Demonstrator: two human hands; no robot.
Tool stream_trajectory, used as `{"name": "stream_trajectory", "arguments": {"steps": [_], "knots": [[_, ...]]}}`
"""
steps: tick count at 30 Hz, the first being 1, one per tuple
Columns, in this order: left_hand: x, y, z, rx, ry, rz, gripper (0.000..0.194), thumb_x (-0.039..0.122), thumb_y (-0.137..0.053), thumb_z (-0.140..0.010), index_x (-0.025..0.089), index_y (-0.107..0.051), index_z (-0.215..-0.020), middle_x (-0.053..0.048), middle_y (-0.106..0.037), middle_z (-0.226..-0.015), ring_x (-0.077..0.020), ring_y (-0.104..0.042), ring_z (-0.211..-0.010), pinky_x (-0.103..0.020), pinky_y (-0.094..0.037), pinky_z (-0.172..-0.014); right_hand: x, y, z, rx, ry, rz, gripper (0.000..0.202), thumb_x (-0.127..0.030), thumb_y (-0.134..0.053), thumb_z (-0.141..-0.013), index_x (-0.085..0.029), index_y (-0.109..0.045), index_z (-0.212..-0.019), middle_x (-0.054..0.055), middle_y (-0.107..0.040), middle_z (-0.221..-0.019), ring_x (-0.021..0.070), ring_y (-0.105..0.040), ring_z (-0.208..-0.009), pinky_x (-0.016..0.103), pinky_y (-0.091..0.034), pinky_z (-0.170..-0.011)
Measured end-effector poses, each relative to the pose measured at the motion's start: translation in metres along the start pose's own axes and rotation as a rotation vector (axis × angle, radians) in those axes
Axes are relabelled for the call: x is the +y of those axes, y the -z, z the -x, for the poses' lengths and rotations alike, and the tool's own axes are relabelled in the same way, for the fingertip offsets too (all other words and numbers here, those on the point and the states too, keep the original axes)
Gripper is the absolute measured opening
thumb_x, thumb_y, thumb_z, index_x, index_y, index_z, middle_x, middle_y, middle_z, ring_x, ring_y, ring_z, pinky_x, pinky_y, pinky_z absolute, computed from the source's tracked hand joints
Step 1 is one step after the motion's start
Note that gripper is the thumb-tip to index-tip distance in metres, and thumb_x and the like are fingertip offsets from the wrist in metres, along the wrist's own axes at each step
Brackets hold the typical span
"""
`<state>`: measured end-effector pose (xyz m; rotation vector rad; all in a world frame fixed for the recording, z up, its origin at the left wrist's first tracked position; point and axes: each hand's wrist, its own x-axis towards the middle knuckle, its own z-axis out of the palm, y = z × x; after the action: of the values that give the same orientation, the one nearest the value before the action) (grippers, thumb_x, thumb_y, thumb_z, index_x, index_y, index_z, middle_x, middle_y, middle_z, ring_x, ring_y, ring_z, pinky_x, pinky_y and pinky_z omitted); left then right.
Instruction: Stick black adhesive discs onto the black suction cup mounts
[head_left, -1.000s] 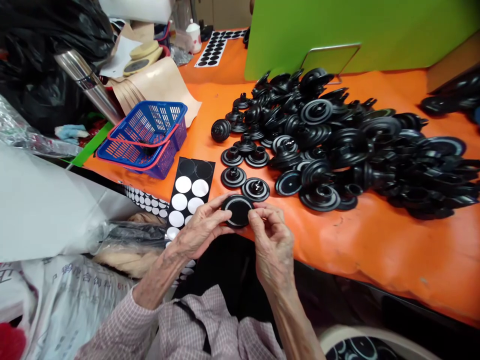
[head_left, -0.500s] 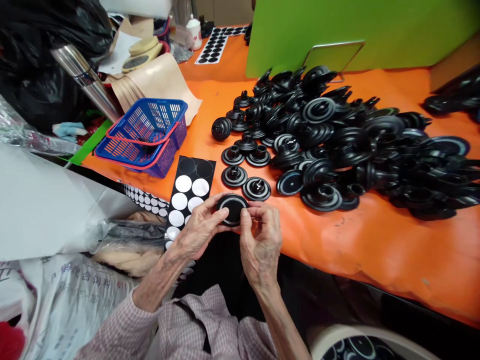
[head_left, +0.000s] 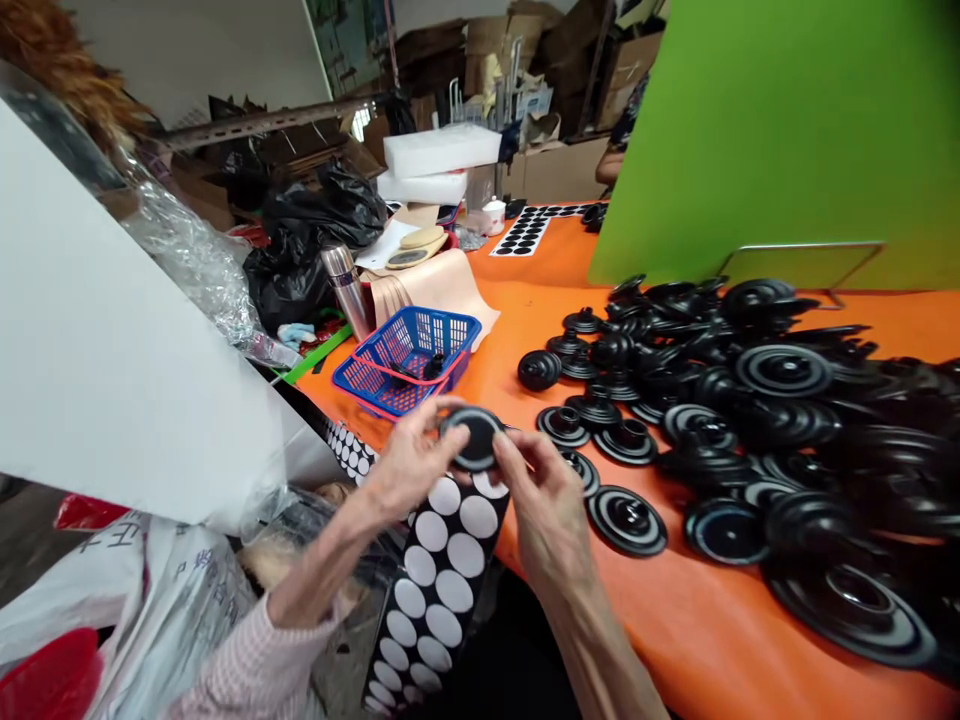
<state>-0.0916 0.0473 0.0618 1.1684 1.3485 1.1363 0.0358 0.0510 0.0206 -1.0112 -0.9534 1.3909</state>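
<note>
A round black disc with a pale ring [head_left: 474,440] is held up over the table's front edge, its flat face toward me. My left hand [head_left: 417,455] grips its left side, with the thumb lying on the face. My right hand [head_left: 541,492] pinches the right rim between thumb and fingers. Just below the hands hangs a black sheet with white round stickers [head_left: 452,556], its top partly hidden by them. A ringed black part with a central stem [head_left: 627,520] lies on the table right of my right hand.
A large heap of black stemmed discs [head_left: 720,400] covers the right of the orange table [head_left: 517,320]. A blue basket with red handles [head_left: 409,360] stands at the left, near a steel flask [head_left: 346,290]. A green board [head_left: 780,140] rises behind the heap.
My view has tilted up and turned left, so table things appear lower and further right. Both hands still hold the disc, now nearer the basket in view.
</note>
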Motion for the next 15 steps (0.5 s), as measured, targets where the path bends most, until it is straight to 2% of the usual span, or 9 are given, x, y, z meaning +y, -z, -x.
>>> {"name": "stream_trajectory", "arguments": {"steps": [3, 5, 6, 8, 9, 11, 13, 15], "knots": [[0.037, 0.030, -0.025, 0.169, -0.163, -0.193, 0.044, 0.035, -0.065, -0.080, 0.015, -0.056, -0.118, -0.009, -0.063, -0.101, -0.0143, -0.063, -0.068, -0.026, -0.053, -0.058, -0.018, -0.025, -0.024, -0.055, 0.072, -0.158, 0.033, -0.043, -0.064, -0.078, -0.019, -0.055, -0.098, 0.000, -0.064, -0.076, 0.0133, -0.063, -0.063, 0.031, -0.054, -0.067], [0.048, 0.042, -0.025, 0.278, -0.262, -0.356, 0.039, 0.039, -0.064, -0.081, 0.016, -0.061, -0.113, -0.005, -0.064, -0.091, -0.0135, -0.062, -0.066, -0.025, -0.049, -0.060, -0.017, -0.022, -0.026, -0.051, 0.138, -0.083, 0.028, -0.042, -0.060, -0.082, -0.020, -0.055, -0.098, 0.000, -0.065, -0.080, 0.0138, -0.065, -0.066, 0.033, -0.054, -0.071], [0.046, 0.045, -0.020, 0.287, -0.268, -0.435, 0.035, 0.042, -0.062, -0.082, 0.016, -0.065, -0.106, -0.004, -0.065, -0.084, -0.0139, -0.061, -0.065, -0.024, -0.048, -0.060, -0.011, -0.015, -0.022, -0.038, 0.164, 0.020, 0.025, -0.042, -0.058, -0.083, -0.020, -0.057, -0.096, 0.001, -0.065, -0.081, 0.0145, -0.065, -0.069, 0.033, -0.054, -0.071], [0.026, 0.045, -0.003, 0.211, -0.172, -0.548, 0.034, 0.046, -0.058, -0.084, 0.015, -0.069, -0.091, -0.004, -0.063, -0.071, -0.0160, -0.060, -0.065, -0.026, -0.046, -0.061, 0.010, 0.005, -0.007, -0.005, 0.206, 0.277, 0.023, -0.040, -0.054, -0.086, -0.020, -0.061, -0.092, 0.004, -0.066, -0.084, 0.0176, -0.065, -0.077, 0.035, -0.054, -0.073], [0.010, 0.042, 0.006, 0.160, -0.098, -0.572, 0.032, 0.045, -0.059, -0.083, 0.015, -0.070, -0.089, -0.004, -0.065, -0.072, -0.0175, -0.061, -0.069, -0.028, -0.046, -0.065, 0.023, 0.015, 0.002, 0.010, 0.242, 0.397, 0.022, -0.039, -0.052, -0.087, -0.020, -0.062, -0.092, 0.005, -0.066, -0.087, 0.0198, -0.065, -0.082, 0.037, -0.054, -0.075], [-0.025, 0.034, 0.018, 0.166, 0.034, -0.550, 0.037, 0.045, -0.070, -0.073, 0.016, -0.068, -0.097, -0.006, -0.067, -0.081, -0.0195, -0.061, -0.075, -0.030, -0.047, -0.069, 0.052, 0.031, 0.021, 0.016, 0.342, 0.562, 0.021, -0.032, -0.050, -0.088, -0.019, -0.063, -0.097, 0.010, -0.066, -0.102, 0.0237, -0.062, -0.097, 0.043, -0.052, -0.084], [-0.055, 0.026, 0.017, 0.183, 0.102, -0.462, 0.051, 0.046, -0.075, -0.067, 0.016, -0.063, -0.106, -0.006, -0.065, -0.084, -0.0184, -0.060, -0.075, -0.030, -0.046, -0.069, 0.073, 0.038, 0.032, 0.022, 0.428, 0.657, 0.024, -0.027, -0.046, -0.089, -0.019, -0.062, -0.106, 0.013, -0.064, -0.113, 0.0250, -0.059, -0.106, 0.046, -0.050, -0.090], [-0.070, 0.019, 0.007, 0.163, 0.149, -0.319, 0.054, 0.048, -0.073, -0.068, 0.015, -0.059, -0.108, -0.001, -0.060, -0.074, -0.0139, -0.056, -0.064, -0.026, -0.044, -0.061, 0.082, 0.038, 0.036, 0.034, 0.494, 0.743, 0.027, -0.023, -0.045, -0.090, -0.019, -0.060, -0.111, 0.013, -0.065, -0.111, 0.0251, -0.060, -0.105, 0.048, -0.049, -0.090]]}}
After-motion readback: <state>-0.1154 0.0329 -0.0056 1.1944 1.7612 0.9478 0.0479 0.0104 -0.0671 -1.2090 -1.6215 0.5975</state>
